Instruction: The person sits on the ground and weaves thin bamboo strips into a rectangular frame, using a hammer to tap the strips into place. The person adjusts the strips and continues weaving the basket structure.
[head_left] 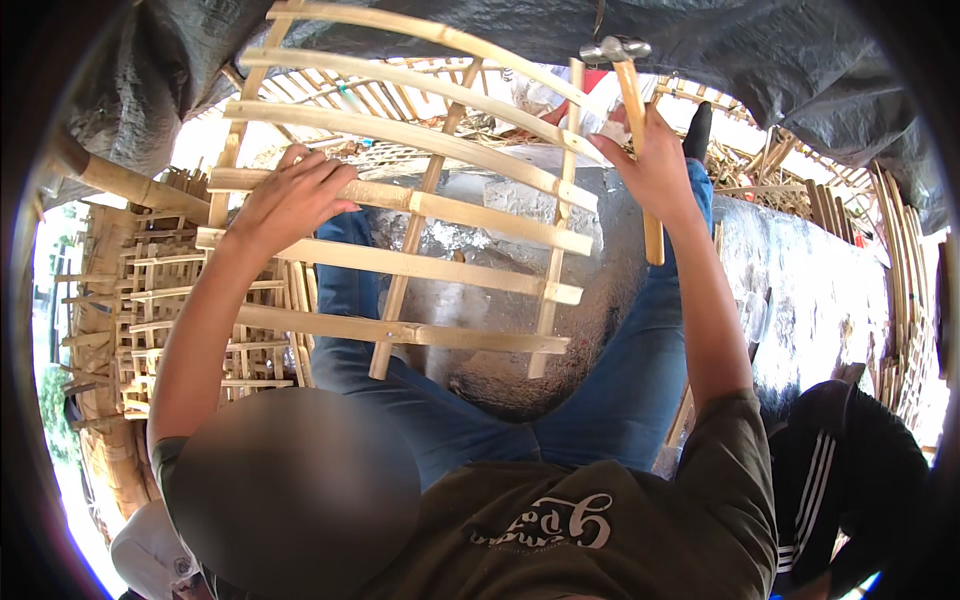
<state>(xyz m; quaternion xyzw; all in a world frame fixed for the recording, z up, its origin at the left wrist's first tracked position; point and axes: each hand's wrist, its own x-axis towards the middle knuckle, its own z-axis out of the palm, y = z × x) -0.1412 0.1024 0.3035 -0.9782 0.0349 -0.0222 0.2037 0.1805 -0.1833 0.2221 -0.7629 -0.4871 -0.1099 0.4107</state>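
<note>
A lattice panel of pale bamboo slats [485, 220] is held up in front of me, above my spread legs. Several long slats lie across three crosspieces. My left hand [295, 200] is closed round the panel's left side, its fingers curled over one of the slats. In my right hand [655, 165] is a hammer [631, 95] with a metal head and a wooden handle, head up and handle end hanging down. The fingertips of that hand come close to the panel's right end; whether they touch it I cannot tell.
Beneath the panel lies a shiny, silvery wet-looking surface [620, 290]. More bamboo lattice panels [200, 330] are stacked at left, beside a thick bamboo pole [150, 190]. Dark plastic sheeting [800, 70] hangs at the far side. At lower right is a person in dark, white-striped clothing [845, 480].
</note>
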